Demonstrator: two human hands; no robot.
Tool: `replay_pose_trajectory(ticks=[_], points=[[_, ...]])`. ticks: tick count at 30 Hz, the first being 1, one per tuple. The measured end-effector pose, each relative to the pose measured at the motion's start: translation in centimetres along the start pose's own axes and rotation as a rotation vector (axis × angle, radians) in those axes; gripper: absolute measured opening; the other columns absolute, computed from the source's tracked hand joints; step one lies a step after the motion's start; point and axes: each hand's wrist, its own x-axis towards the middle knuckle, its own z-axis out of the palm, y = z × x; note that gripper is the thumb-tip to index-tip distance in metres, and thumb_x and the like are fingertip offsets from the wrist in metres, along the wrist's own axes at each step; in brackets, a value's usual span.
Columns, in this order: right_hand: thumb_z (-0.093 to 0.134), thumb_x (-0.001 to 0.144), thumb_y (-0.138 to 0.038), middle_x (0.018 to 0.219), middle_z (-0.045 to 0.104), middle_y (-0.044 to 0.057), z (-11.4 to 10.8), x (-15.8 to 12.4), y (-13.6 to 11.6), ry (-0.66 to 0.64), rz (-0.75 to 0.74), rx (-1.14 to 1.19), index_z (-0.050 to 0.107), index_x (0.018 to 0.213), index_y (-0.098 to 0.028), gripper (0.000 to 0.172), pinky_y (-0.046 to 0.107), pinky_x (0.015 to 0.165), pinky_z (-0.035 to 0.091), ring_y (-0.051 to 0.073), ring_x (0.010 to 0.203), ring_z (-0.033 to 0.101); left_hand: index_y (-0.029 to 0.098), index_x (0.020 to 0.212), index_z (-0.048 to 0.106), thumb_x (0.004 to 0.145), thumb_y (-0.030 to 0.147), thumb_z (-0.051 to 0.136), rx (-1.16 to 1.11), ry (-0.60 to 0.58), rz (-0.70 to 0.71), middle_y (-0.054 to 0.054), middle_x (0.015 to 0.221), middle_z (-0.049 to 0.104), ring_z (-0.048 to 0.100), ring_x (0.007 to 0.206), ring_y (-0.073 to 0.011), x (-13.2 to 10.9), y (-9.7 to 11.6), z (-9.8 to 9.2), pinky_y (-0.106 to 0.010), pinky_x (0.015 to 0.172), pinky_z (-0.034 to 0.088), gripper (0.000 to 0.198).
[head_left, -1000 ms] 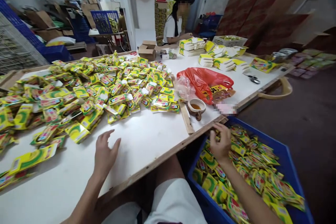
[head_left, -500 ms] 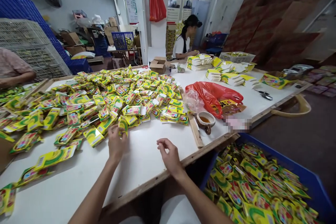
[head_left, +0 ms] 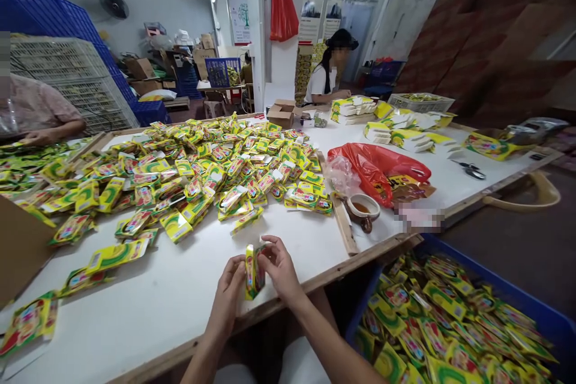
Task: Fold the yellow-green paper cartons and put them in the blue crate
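Upright near the front edge of the white table [head_left: 180,288] is a small yellow-and-green printed box [head_left: 251,276], held between both hands. My left hand [head_left: 228,288] pinches its left side with thumb and fingertips. From the right, my right hand [head_left: 279,267] grips the box near its top, fingers closed on it. Just beyond my hands spreads a large heap of the same small boxes [head_left: 225,168], some with white end flaps sticking out. One loose box [head_left: 246,221] lies at the near edge of that heap.
A blue crate [head_left: 531,306] full of yellow-green packets stands at the lower right. On the table are a wooden strip [head_left: 346,228], a cup of brown liquid [head_left: 362,207], a red plastic bag [head_left: 382,162] and scissors [head_left: 472,170]. Two co-workers sit left and beyond.
My left hand has drawn a box from the heap toward me and to the right. My right hand has closed on it too. The view has shifted slightly left.
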Motion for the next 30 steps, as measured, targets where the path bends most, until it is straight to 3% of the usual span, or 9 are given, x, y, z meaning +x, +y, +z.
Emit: replay_pose_trajectory(ticks=[5, 8, 13, 15, 20, 24, 30], points=[[0.063, 0.075, -0.016, 0.089, 0.061, -0.001, -0.4, -1.2, 0.5, 0.12, -0.098, -0.248, 0.043, 0.112, -0.025, 0.043, 0.026, 0.07, 0.047, 0.014, 0.077, 0.06, 0.023, 0.111, 0.044, 0.076, 0.04, 0.064, 0.137, -0.025, 0.15, -0.007, 0.101, 0.067, 0.064, 0.091, -0.0212, -0.5, -1.0, -0.1, -0.031, 0.075, 0.05, 0.044], [0.057, 0.077, -0.013, 0.09, 0.064, 0.001, -0.5, -1.6, -0.4, 0.025, -0.166, -0.406, 0.051, 0.107, -0.022, 0.031, 0.026, 0.072, 0.047, 0.015, 0.08, 0.06, 0.026, 0.117, 0.04, 0.081, 0.036, 0.059, 0.23, -0.061, 0.185, -0.007, 0.111, 0.064, 0.064, 0.095, -0.0208, -0.9, -1.4, -0.6, -0.031, 0.078, 0.05, 0.042], [0.05, 0.083, -0.015, 0.081, 0.066, 0.002, -0.8, -0.8, -2.0, -0.179, -0.162, -0.637, 0.064, 0.084, -0.02, 0.015, 0.026, 0.072, 0.046, 0.016, 0.076, 0.059, 0.021, 0.105, 0.056, 0.082, 0.036, 0.057, 0.392, -0.125, 0.195, -0.009, 0.109, 0.064, 0.063, 0.096, -0.0231, -0.5, -0.9, -1.8, -0.033, 0.081, 0.05, 0.028], [0.05, 0.083, -0.014, 0.081, 0.065, 0.002, -0.8, -0.2, -2.1, -0.174, -0.184, -0.662, 0.064, 0.078, -0.019, 0.016, 0.027, 0.075, 0.046, 0.016, 0.079, 0.06, 0.019, 0.098, 0.06, 0.081, 0.035, 0.057, 0.402, -0.091, 0.242, -0.009, 0.107, 0.065, 0.062, 0.097, -0.023, -0.1, -0.6, -1.8, -0.033, 0.083, 0.049, 0.023], [0.052, 0.083, -0.013, 0.086, 0.065, 0.002, -0.5, 0.0, -1.8, -0.126, -0.217, -0.569, 0.062, 0.1, -0.021, 0.021, 0.027, 0.075, 0.047, 0.015, 0.08, 0.061, 0.022, 0.103, 0.058, 0.08, 0.033, 0.059, 0.312, -0.002, 0.315, -0.007, 0.103, 0.066, 0.063, 0.095, -0.0208, 0.3, -0.4, -1.2, -0.033, 0.083, 0.05, 0.026], [0.058, 0.083, -0.019, 0.09, 0.066, 0.004, -0.3, -0.7, -2.3, -0.214, -0.249, -0.59, 0.068, 0.087, -0.019, 0.011, 0.026, 0.074, 0.048, 0.016, 0.084, 0.061, 0.02, 0.089, 0.064, 0.08, 0.034, 0.06, 0.446, 0.005, 0.334, -0.007, 0.096, 0.067, 0.062, 0.091, -0.0216, -0.2, -0.2, -1.1, -0.033, 0.083, 0.049, 0.018], [0.058, 0.081, -0.02, 0.078, 0.067, 0.002, 0.4, -0.3, -2.8, -0.122, -0.185, -0.655, 0.068, 0.084, -0.018, 0.011, 0.025, 0.068, 0.047, 0.014, 0.07, 0.059, 0.019, 0.089, 0.063, 0.079, 0.038, 0.06, 0.413, 0.073, 0.278, -0.005, 0.089, 0.067, 0.062, 0.083, -0.0199, -0.3, 0.1, -0.8, -0.029, 0.075, 0.049, 0.021]])
